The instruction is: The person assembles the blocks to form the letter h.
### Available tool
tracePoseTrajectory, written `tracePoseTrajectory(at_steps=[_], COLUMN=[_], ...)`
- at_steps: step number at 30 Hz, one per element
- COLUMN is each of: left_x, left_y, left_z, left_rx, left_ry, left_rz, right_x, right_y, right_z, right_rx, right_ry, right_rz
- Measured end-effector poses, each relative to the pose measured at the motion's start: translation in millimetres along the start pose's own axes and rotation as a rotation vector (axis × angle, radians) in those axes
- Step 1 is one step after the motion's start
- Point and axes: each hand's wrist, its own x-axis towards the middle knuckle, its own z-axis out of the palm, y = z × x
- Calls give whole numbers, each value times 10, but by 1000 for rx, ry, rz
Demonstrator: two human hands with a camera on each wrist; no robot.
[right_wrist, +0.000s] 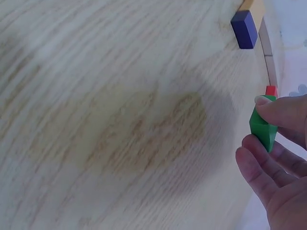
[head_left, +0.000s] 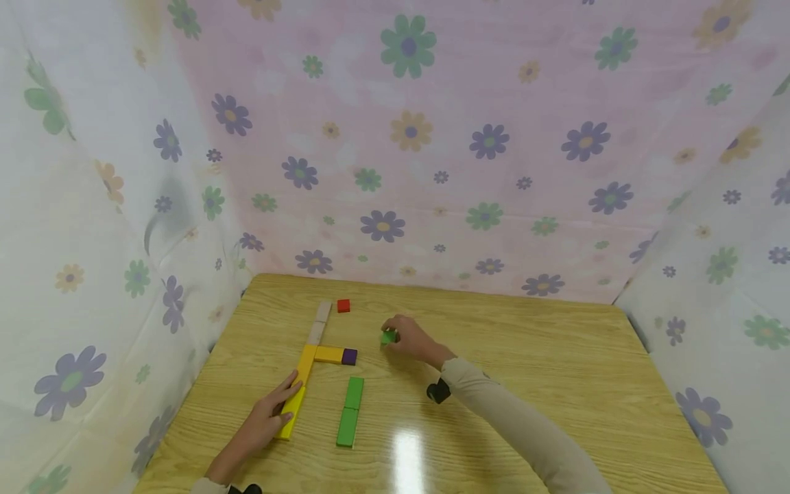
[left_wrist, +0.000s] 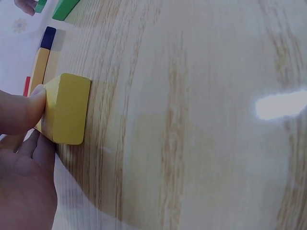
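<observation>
My left hand [head_left: 267, 416] grips a long yellow block [left_wrist: 72, 109], thumb along one side and fingers along the other. That block stands end to end with an orange-yellow block [head_left: 306, 363], and two pale wooden blocks [head_left: 319, 322] carry the line on toward the back. A shorter orange block [head_left: 329, 354] branches off to the right, with a dark purple block [head_left: 350, 357] at its end. To the right of these, my right hand [head_left: 410, 337] pinches a small green block [right_wrist: 263, 123] between thumb and fingertips, the block tilted in the right wrist view.
Two green blocks [head_left: 350, 412] lie end to end between the hands, nearer the front. A small red block [head_left: 343, 306] sits beside the far pale block. Flowered cloth [head_left: 432, 171] hangs behind the wooden table [head_left: 543, 370] and on both sides.
</observation>
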Motion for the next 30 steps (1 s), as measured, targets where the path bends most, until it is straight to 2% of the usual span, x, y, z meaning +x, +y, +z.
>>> tracePoseTrajectory(at_steps=[4, 10, 20, 30], left_x=[4, -7, -2, -12], left_y=[8, 15, 20, -4], left_z=[1, -8, -6, 4], left_rx=[7, 6, 9, 40], left_ry=[6, -12, -3, 17], left_rz=[-2, 50, 33, 51], right_x=[-4, 8, 35, 48], right_y=[-34, -97, -156, -240], right_z=[29, 61, 158, 274], right_rx=[7, 17, 17, 55], right_ry=[-14, -26, -45, -61], right_rz=[1, -12, -16, -3])
